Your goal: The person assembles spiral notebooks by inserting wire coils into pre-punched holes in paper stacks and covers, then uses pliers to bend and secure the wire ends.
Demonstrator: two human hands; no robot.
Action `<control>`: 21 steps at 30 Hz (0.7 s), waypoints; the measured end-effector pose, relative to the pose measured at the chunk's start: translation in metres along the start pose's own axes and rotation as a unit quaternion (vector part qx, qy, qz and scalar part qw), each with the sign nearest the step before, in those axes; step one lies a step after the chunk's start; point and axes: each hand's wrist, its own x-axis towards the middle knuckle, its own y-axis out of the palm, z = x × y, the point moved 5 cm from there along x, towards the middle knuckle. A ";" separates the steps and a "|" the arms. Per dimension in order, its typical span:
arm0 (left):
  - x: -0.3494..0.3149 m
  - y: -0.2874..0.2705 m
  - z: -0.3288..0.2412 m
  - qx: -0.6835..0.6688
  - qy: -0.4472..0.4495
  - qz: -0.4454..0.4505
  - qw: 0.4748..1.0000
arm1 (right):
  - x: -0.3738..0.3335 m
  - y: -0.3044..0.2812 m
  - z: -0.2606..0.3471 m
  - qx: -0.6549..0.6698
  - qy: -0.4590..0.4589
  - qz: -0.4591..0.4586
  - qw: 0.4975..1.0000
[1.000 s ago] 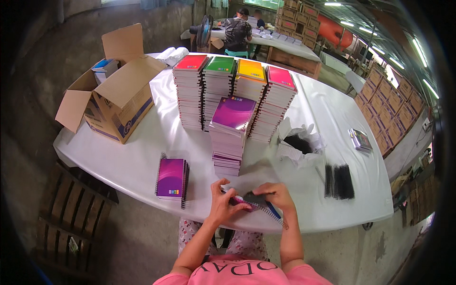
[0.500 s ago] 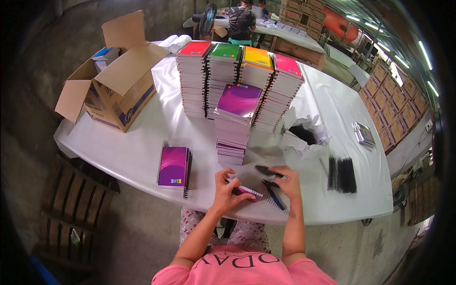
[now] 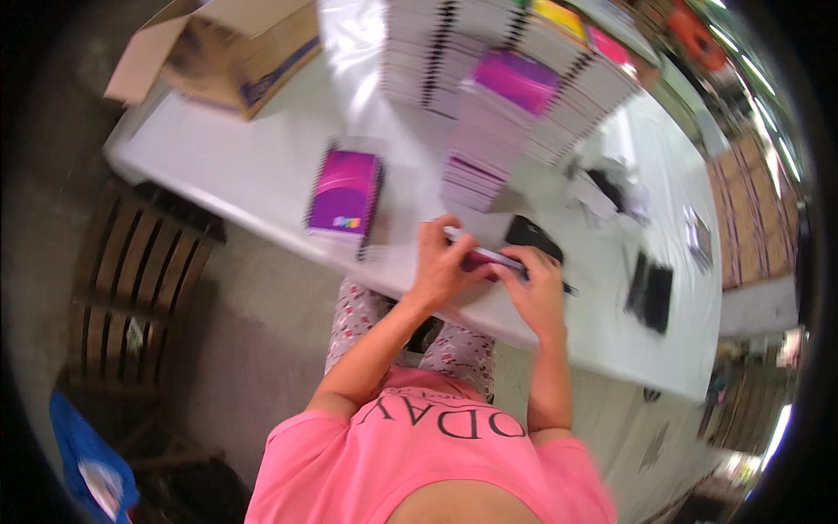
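My left hand (image 3: 443, 264) grips the left end of a small purple notebook (image 3: 482, 262) near the table's front edge, fingers bent over it. At the notebook's other end, my right hand (image 3: 534, 284) pinches it between thumb and fingers. The notebook is tilted up with a narrow edge showing; its binding is too blurred to make out. Just beyond my right hand lies a dark, rounded object (image 3: 534, 236), its kind unclear. A thin dark tip (image 3: 570, 289) sticks out beside that hand. To the left rest purple spiral notebooks (image 3: 345, 188) in a small pile.
Tall notebook stacks (image 3: 489, 131) stand beyond my hands, the nearest purple-topped. An opened cardboard box (image 3: 236, 70) sits at the far left. On the right are black binding coils (image 3: 650, 293), crumpled white paper (image 3: 602, 196) and a small notebook pile (image 3: 697, 236). A slatted wooden chair (image 3: 140, 288) stands left.
My right hand has let go of the dark tool and now grips the notebook with my left. The coil trailing rightward no longer shows. The whole view has shifted and tilted.
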 end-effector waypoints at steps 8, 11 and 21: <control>-0.015 0.018 0.002 -0.079 0.027 -0.035 0.996 | -0.007 -0.003 -0.015 0.059 0.108 0.128 0.984; -0.013 0.019 0.000 -0.050 0.023 -0.038 0.998 | 0.002 0.001 -0.048 -0.012 0.060 0.160 0.985; -0.004 0.030 0.005 -0.015 0.035 -0.052 0.998 | 0.023 -0.002 -0.039 0.071 0.043 0.134 0.987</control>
